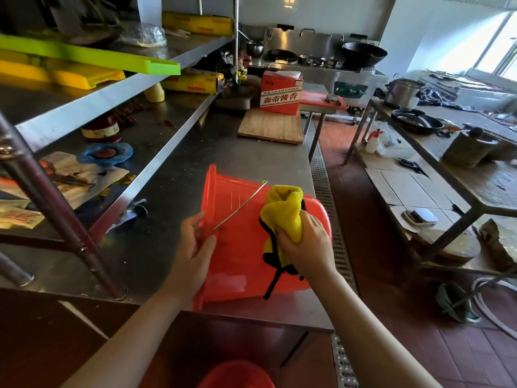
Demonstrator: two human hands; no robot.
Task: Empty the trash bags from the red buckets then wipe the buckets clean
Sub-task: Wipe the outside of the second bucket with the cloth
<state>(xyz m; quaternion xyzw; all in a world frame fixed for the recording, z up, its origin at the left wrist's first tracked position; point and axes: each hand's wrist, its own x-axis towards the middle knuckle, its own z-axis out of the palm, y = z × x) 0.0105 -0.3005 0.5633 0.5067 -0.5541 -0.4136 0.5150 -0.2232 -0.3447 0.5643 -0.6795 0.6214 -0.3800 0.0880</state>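
Note:
A red bucket (240, 242) lies on its side on the steel counter (218, 161), rim to the left, its wire handle (240, 205) resting across its wall. My left hand (195, 245) holds the bucket near the rim, fingers over its edge. My right hand (305, 245) grips a bunched yellow cloth (282, 211) with black trim and presses it on the bucket's upper side. A second red bucket (237, 375) shows at the bottom edge, on the floor below. No trash bag is visible.
A red carton (281, 92) stands on a wooden board (271, 127) farther along the counter. Steel shelves (112, 91) with rolls and clutter rise at left. A floor drain grate (327, 197) runs along the counter's right side. Another cluttered table (461, 175) stands at right.

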